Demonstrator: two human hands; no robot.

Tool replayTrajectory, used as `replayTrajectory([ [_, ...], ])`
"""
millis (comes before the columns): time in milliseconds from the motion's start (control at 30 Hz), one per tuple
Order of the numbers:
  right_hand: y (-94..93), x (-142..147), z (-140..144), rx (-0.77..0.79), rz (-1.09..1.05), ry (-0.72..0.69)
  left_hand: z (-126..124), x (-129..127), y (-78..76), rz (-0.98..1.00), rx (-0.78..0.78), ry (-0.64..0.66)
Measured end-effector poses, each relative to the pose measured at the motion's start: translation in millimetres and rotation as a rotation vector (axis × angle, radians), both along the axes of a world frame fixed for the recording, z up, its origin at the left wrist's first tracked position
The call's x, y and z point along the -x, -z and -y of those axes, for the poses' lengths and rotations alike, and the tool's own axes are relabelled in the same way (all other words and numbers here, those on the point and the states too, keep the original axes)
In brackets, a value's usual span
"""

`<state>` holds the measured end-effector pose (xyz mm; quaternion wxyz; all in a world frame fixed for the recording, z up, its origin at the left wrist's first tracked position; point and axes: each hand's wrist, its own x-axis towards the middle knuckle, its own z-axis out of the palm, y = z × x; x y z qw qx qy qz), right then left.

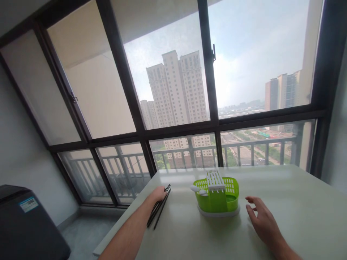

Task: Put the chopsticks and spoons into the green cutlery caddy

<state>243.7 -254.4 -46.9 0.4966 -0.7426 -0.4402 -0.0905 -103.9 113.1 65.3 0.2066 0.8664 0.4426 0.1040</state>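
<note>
A green plastic cutlery basket (218,196) with a white insert and white base stands on the pale table (298,209). A white spoon (195,189) sticks out of its left side. My left hand (159,195) rests at the table's left edge with its fingers curled around several black chopsticks (158,207) that lie on the tabletop. My right hand (261,216) hovers just right of the basket, fingers spread, holding nothing and not touching the basket.
A large dark-framed window (173,108) fills the wall behind the table, with a balcony railing and tower blocks outside. A dark appliance (24,224) stands on the floor at lower left. The table's left edge drops to the floor.
</note>
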Motion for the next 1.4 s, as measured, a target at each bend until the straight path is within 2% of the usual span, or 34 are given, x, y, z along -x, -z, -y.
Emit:
replayTrajectory([
  [100,1.1,-2,0,-0.03,0.007,0.005,-5,3,5.5,-0.061,-0.008,-0.047],
  [200,0.2,-2,0,-0.054,0.022,0.01,-3,10,12.2,-0.083,-0.025,-0.036],
  [433,-0.8,-1,-2,-0.04,0.012,-0.013,22,35,25.5,-0.094,-0.088,0.049],
  [600,3.4,-3,-4,-0.035,0.015,-0.027,39,34,26.6,-0.055,-0.127,0.075],
  [767,5.8,-4,-6,-0.045,0.014,-0.023,69,3,16.3,0.061,-0.166,0.122],
  [967,2.4,-1,-5,-0.045,0.02,-0.015,145,-59,-7.6,0.455,-0.135,0.479],
  [1067,2.3,-2,-4,-0.05,0.025,-0.005,170,-85,-13.7,0.52,-0.185,0.532],
  [1200,4.0,-4,-4,-0.052,0.022,0.007,180,-102,-19.0,0.522,-0.216,0.542],
  [1400,3.2,-4,-3,-0.03,0.024,0.007,163,-103,-42.2,0.488,-0.134,0.62],
])
